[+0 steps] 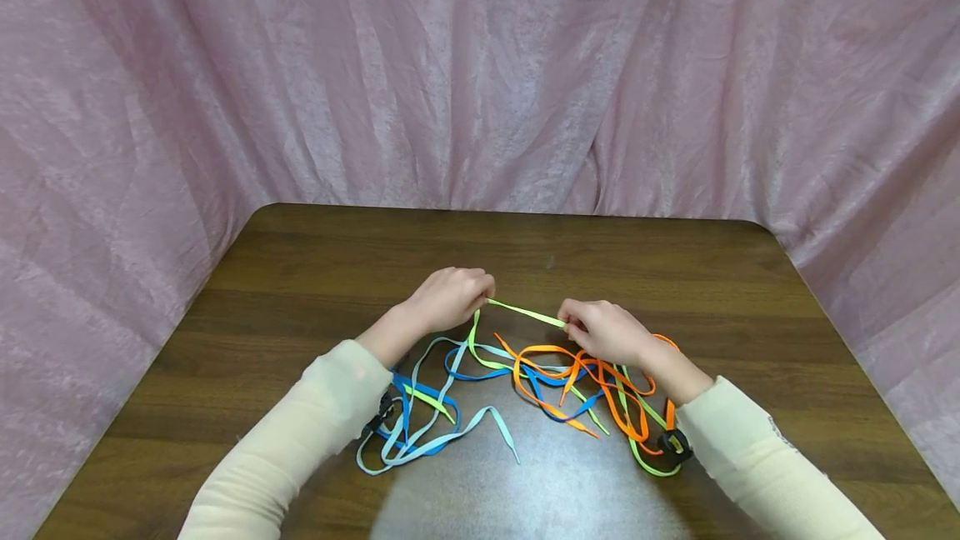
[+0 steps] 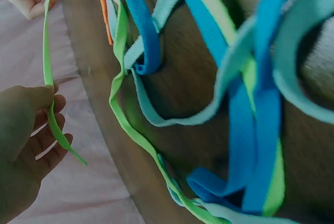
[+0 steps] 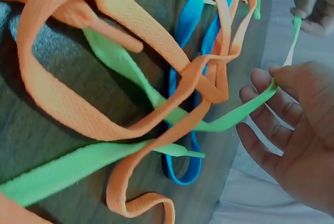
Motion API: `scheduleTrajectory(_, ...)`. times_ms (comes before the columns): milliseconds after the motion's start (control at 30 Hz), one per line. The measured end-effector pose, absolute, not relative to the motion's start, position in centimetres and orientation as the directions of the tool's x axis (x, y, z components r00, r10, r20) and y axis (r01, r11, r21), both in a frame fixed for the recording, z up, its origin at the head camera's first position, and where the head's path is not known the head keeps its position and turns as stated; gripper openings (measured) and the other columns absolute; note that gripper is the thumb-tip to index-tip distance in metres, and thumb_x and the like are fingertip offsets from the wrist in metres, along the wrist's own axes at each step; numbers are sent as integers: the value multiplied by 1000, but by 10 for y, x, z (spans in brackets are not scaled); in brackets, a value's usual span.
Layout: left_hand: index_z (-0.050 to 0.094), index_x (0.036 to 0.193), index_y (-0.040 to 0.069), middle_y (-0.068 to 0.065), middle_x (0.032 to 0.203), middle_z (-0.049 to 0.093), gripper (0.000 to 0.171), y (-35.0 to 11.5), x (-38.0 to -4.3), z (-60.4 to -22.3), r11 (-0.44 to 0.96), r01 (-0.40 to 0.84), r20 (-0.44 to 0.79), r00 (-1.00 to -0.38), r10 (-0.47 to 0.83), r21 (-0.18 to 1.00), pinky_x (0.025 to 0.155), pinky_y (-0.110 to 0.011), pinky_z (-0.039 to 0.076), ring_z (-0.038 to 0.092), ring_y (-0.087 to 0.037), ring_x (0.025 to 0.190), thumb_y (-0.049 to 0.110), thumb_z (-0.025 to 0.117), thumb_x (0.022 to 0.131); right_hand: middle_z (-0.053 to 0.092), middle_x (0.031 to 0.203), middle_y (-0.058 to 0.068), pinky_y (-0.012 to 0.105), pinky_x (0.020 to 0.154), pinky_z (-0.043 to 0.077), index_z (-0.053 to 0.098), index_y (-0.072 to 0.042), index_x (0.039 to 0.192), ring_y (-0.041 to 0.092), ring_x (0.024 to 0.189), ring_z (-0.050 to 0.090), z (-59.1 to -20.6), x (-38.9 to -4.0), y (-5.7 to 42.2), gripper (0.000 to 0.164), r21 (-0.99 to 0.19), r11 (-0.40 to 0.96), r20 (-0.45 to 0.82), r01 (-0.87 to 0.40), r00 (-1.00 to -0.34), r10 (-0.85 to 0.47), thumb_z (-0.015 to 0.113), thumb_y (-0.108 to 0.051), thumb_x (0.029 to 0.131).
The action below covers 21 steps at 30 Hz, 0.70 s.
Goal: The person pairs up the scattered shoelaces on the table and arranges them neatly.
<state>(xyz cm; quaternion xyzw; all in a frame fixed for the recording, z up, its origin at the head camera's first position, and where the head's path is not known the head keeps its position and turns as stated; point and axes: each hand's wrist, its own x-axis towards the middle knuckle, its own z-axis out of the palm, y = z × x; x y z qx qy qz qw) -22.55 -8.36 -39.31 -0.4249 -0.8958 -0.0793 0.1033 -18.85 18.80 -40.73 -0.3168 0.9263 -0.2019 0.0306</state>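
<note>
A flat yellow-green shoelace [image 1: 525, 312] stretches in the air between the two hands. My left hand [image 1: 453, 297] pinches it between thumb and forefinger; in the left wrist view a short tip of the lace [image 2: 63, 139] hangs past the fingers. My right hand [image 1: 609, 332] pinches the same lace farther right, lower in the head view. Beneath the hands lies a loose tangle of an orange shoelace [image 1: 626, 423], a blue shoelace [image 1: 468, 377] and a light-blue shoelace [image 1: 480, 417]. In the right wrist view the orange lace [image 3: 78, 114] crosses over green and blue strands.
The laces lie on a dark wood-grain table [image 1: 375, 248] with rounded far corners. Black wrist straps [image 1: 675, 445] sit at the wrists, close to the laces. A pink velvet curtain [image 1: 480, 73] hangs behind and beside the table.
</note>
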Motion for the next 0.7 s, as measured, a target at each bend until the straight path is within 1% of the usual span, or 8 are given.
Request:
scheduleTrajectory(200, 62, 85, 14, 3, 81, 61, 5, -96, -222, -394, 644, 763, 243, -636, 732, 56, 57, -25, 45, 57, -10, 65, 9, 60, 87, 55, 71, -9, 21, 50, 38, 63, -10, 94, 1, 51, 41, -403, -188, 193, 8, -413, 707, 94, -574, -799, -593, 59, -9, 87)
scheduleTrajectory(433, 61, 85, 14, 4, 81, 61, 3, -111, -220, -394, 665, 742, 242, -663, 708, 86, 56, -24, 44, 54, -8, 64, 13, 61, 88, 55, 71, -9, 21, 48, 37, 64, -9, 93, 1, 50, 40, -402, -186, 203, 8, -432, 704, 84, -563, -803, -590, 59, -8, 88)
scheduleTrajectory(700, 60, 82, 15, 7, 77, 59, 6, -128, -215, -395, 690, 716, 255, -690, 677, 106, 53, -22, 40, 47, -5, 59, 13, 61, 88, 58, 71, -4, 21, 49, 37, 64, -7, 94, 1, 52, 40, -399, -180, 216, 9, -450, 689, 96, -568, -798, -596, 57, -6, 89)
